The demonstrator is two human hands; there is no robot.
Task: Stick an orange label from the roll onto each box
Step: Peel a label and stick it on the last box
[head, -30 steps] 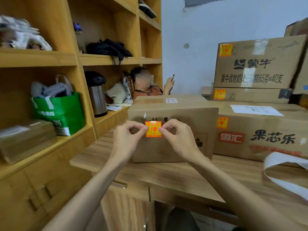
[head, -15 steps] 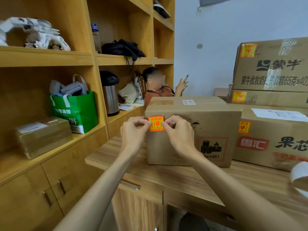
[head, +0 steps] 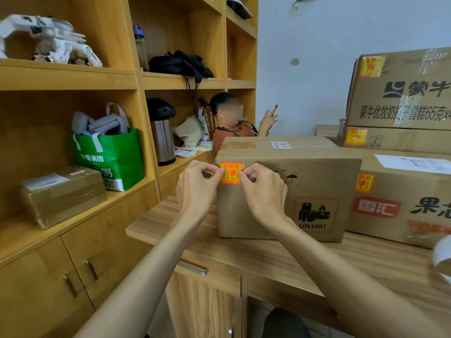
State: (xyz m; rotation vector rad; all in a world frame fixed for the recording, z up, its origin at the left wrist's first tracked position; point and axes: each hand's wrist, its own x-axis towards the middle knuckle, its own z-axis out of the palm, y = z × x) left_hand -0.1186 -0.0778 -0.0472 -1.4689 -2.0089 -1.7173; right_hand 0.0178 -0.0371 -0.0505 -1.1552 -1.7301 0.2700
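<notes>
Label [head: 231,173]: orange square with red print, held upright against the top left corner of the front face of the UN3481 box; whether it is stuck down I cannot tell
Left hand [head: 197,189]: thumb and forefinger clamped on the label's left edge, other fingers curled beneath
Right hand [head: 263,191]: thumb and forefinger clamped on the label's right edge, knuckles in front of the box face
UN3481 box [head: 317,184]: plain cardboard carton standing on the desk near its left end; umbrella symbol and a red-framed battery hazard mark on the front, a white slip on top
Desk [head: 268,262]: light wood, with a metal drawer handle under its front edge
Xuehui carton [head: 402,213]: just beside the UN3481 box on its right, cut off by the frame; a white sheet lies on top
Lower sticker [head: 364,182]: orange, at the top left of the Xuehui carton's front
Flat carton [head: 395,140]: low box behind the Xuehui carton
Middle sticker [head: 356,137]: orange, at the left end of the flat carton's front
Mengniu carton [head: 402,98]: large box stacked on the flat carton
Upper sticker [head: 372,66]: orange, at the top left of the Mengniu carton's front
White paper curl [head: 443,259]: at the right edge above the desk, mostly out of frame; I cannot tell what it belongs to
Shelf unit [head: 73,79]: wooden, to the left of the desk; it holds a green tote bag [head: 109,159], a steel vacuum flask [head: 162,137], a tape-wrapped parcel [head: 63,193] and a black bag [head: 180,63]
Seated person [head: 230,134]: beyond the UN3481 box, in an orange top, one hand raised
</notes>
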